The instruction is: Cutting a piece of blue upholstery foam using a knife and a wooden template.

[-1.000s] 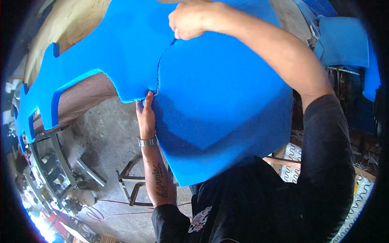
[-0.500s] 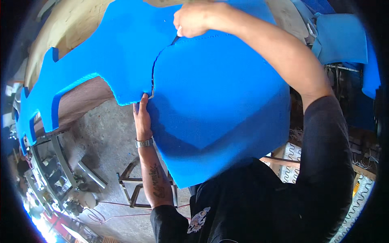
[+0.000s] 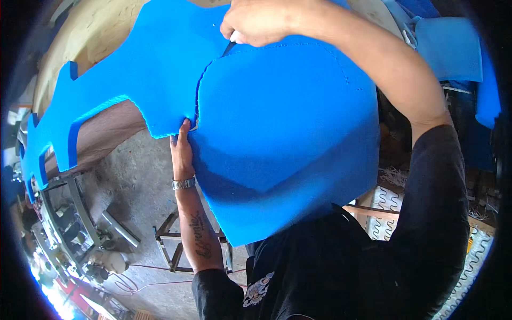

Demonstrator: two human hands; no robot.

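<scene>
A large sheet of thick blue foam spreads out in front of me, touching my body at its near edge. A curved slit runs through it, and a dotted line continues from the slit's far end toward the right. My right hand is closed around a knife; its dark blade stands in the foam at the slit's far end, and most of the handle is hidden. At the slit's near end my left hand grips the foam edge, thumb on top and fingers underneath, largely out of sight.
Beneath the foam at the far left is a pale wooden board. Below lie a metal frame and a loose metal bar on the concrete floor. Light blue pieces hang at the far right, with zigzag springs nearer.
My left hand and the slit part of the foam have shifted slightly left. My right forearm has swung a little right and nearer, uncovering more dotted line. The blade remains in the foam.
</scene>
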